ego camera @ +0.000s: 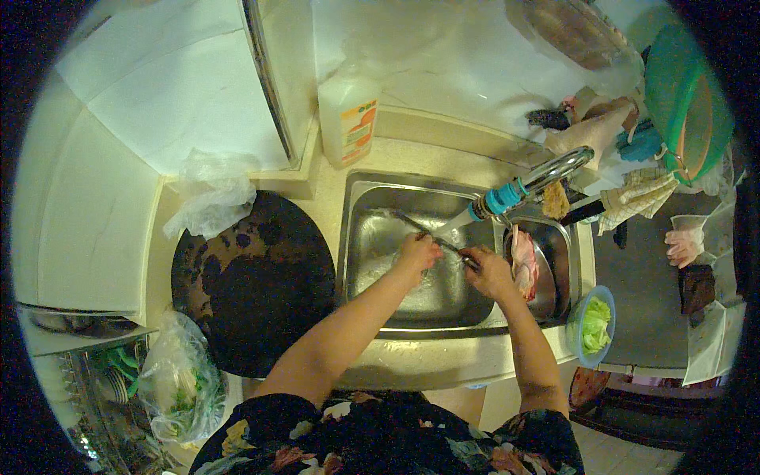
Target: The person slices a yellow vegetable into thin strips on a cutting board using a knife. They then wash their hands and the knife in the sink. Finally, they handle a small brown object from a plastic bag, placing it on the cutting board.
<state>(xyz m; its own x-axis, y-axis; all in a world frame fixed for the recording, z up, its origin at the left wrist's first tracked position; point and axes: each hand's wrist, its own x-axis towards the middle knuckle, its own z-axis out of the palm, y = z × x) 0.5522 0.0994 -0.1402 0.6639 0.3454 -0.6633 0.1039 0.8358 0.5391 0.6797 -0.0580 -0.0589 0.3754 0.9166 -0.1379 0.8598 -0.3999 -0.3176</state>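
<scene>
My right hand (488, 274) is closed around the handle end of a long, slim kitchen knife (442, 242), seen nearly edge-on. Its blade slants up and left over the large basin of a steel sink (380, 300). My left hand (419, 255) pinches the blade near its middle; the fingers hide part of it. From a chrome faucet with a turquoise nozzle (503, 200), a stream of water (454, 222) falls close to the left fingers. Just right of my right hand, a piece of raw meat (523, 261) lies at the smaller basin (552, 285).
Left of the sink lies a round dark board (267, 297), with a plastic bag of greens (181, 386) nearby. A white jug (347, 127) stands behind the sink. Lettuce (595, 326) fills a blue bowl (573, 338) at the right edge. A checked cloth (638, 199) hangs beyond the faucet.
</scene>
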